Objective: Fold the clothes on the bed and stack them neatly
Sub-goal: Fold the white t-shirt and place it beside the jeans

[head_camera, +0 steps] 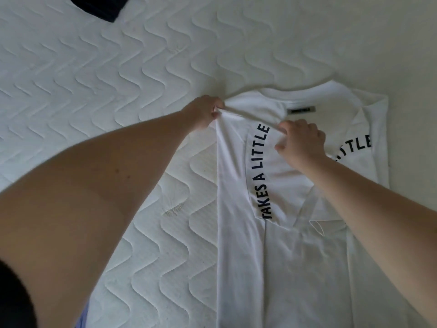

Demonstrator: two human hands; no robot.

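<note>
A white T-shirt with black curved lettering lies on the white quilted mattress, collar end away from me. Its left side is folded in over the middle, covering part of the print. My left hand pinches the shoulder corner of that fold at the shirt's upper left. My right hand pinches the folded edge of the cloth just below the collar label, near the shirt's centre. Between the two hands the fabric is pulled into a taut ridge.
A dark navy garment lies at the top left edge of the view, partly cut off. The quilted mattress stretches to the left of the shirt and beyond it. A bit of pale blue cloth shows at the bottom edge.
</note>
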